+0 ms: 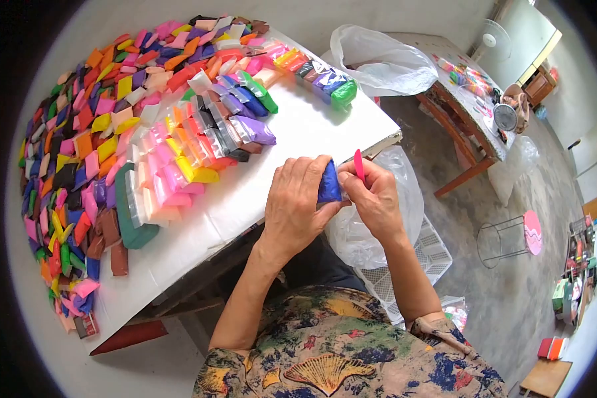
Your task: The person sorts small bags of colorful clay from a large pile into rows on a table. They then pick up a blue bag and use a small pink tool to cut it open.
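Note:
Above my lap, my left hand [297, 202] is wrapped round a blue packet [328, 182] that looks like soft modelling clay in clear film. Whether it is one packet or a stack, the fingers hide. My right hand [376, 199] is closed at the packet's right edge, with a slim pink plastic tool [359, 164] sticking up between thumb and fingers. To the left on the white table [239, 209] lie rows of coloured packets [209, 126] by colour, several in a dark green holder [136, 212]. A clear bag of mixed-colour packets [318, 79] rests near the far edge.
A big heap of loose coloured packets [93, 152] covers the table's left side. Below my right arm, a clear plastic bag [385, 225] hangs over a white basket [434, 255]. A second table [461, 113], a fan [494, 40] and a pink-topped stool [532, 232] stand to the right.

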`<state>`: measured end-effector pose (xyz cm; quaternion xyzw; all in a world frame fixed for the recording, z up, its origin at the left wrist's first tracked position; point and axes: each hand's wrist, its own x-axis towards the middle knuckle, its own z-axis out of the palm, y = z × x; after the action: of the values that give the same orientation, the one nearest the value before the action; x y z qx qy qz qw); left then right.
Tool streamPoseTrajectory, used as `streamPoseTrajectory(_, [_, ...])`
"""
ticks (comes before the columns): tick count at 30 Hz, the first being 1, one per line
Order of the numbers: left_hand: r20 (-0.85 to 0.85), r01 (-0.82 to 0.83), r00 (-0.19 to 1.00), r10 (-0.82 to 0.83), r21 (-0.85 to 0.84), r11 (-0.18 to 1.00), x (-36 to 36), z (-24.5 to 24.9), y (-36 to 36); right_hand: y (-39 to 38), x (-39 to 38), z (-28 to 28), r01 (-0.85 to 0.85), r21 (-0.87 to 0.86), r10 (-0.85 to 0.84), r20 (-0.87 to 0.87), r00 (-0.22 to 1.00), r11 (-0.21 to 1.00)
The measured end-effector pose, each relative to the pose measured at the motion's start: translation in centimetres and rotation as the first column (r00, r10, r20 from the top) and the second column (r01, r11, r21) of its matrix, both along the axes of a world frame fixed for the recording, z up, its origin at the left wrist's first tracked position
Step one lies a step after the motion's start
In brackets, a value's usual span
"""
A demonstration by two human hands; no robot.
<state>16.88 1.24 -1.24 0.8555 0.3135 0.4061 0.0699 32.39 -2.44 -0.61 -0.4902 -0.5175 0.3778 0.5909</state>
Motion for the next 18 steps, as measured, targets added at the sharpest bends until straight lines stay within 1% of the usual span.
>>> streamPoseTrajectory(3, [0.005,-0.001,1.000,0.001,0.037,0.999,0.1,-0.1,-0.1,0.1,-0.4,0.7,0.053,0.061,-0.057,0.060,0.997,0.997])
streamPoseTrajectory(6, [-0.009,0.015,1.000,-0.015,0.035,0.999,0.0,0.0,-0.1,0.5,-0.1,0.5,0.080,0.058,-0.087,0.129,0.988,0.995])
streamPoseTrajectory(9, [0.018,0.011,1.000,-0.012,0.048,0.999,0.0,-0.2,0.0,0.8,0.0,0.2,0.049,0.038,-0.053,0.122,0.991,0.998])
streamPoseTrajectory(12, [0.006,-0.021,1.000,0.021,0.057,0.998,0.1,-0.1,-0.2,0.8,0.8,-0.3,-0.047,0.000,0.047,0.017,0.999,0.999])
streamPoseTrajectory(15, [0.031,-0.064,0.998,0.062,0.073,0.995,0.3,-0.3,0.0,0.0,1.4,1.0,-0.200,-0.109,0.178,-0.181,0.967,0.974])
streamPoseTrajectory(18, [0.026,-0.094,0.995,0.093,0.010,0.996,0.4,-0.5,-0.2,-0.4,1.8,1.8,-0.237,-0.193,0.211,-0.146,0.967,0.952])
